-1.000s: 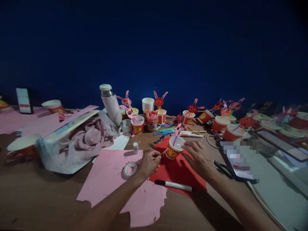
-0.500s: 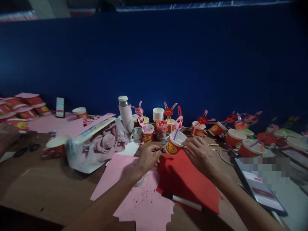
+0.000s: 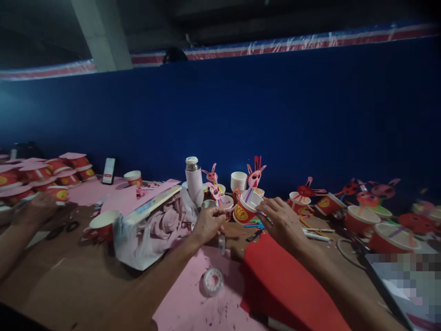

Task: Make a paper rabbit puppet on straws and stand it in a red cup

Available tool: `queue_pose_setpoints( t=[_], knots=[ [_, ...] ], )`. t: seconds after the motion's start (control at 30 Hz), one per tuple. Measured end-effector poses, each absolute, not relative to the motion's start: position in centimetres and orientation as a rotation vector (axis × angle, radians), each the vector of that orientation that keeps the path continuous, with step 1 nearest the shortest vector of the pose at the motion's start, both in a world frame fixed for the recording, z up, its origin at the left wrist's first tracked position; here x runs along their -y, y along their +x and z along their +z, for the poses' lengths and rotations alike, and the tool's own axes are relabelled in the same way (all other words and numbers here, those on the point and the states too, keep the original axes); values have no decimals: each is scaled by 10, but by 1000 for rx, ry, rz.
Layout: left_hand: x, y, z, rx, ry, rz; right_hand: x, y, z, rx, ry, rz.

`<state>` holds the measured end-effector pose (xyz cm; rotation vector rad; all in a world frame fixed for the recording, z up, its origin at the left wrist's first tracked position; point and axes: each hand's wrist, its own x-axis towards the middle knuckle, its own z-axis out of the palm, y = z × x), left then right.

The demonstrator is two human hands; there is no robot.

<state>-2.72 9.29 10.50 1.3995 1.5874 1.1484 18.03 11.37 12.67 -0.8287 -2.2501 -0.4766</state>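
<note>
My right hand [image 3: 280, 219] grips the rim of a red and white paper cup [image 3: 244, 212] between thumb and fingers. A pink paper rabbit head [image 3: 254, 179] with dark eyes and red-edged ears rises from that cup on strips. To the left of the cup, my left hand [image 3: 209, 225] is closed in a pinch, and what its fingertips hold is too small to make out. Below it a roll of clear tape [image 3: 213, 281] lies on pink paper [image 3: 188, 285]. Red paper [image 3: 289, 280] lies under my right forearm.
A plastic bag [image 3: 138, 243] with pink cloth and a pale thermos [image 3: 195, 184] stand left of my hands. Several rabbit cups [image 3: 361, 220] line the right side, near a tablet [image 3: 396, 294]. Another person's hand [image 3: 36, 207] is at far left, near scissors [image 3: 62, 229].
The view has tilted up and shifted left. My right hand has moved the cup farther back, away from my left hand. The tape roll now shows clearly on the pink paper.
</note>
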Motion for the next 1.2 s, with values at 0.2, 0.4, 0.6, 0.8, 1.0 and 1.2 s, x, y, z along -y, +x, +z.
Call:
queue_pose_setpoints(
  t=[0.2,0.4,0.6,0.8,1.0,1.2],
  knots=[
    [-101,-43,114,-1562,1522,1074,-124,164,120,2270,-864,-494],
    [-111,-53,109,-1543,1635,1024,-129,155,112,2316,-908,-504],
    [-124,-59,75,-1534,1690,958,-129,152,99,2377,-943,-519],
    [-129,-62,52,-1579,1683,856,-128,148,86,2441,-970,-535],
    [-130,-66,40,-1609,1605,759,-127,145,80,2478,-982,-554],
    [-134,-66,30,-1646,1524,695,-127,141,78,2524,-983,-560]
  ],
)
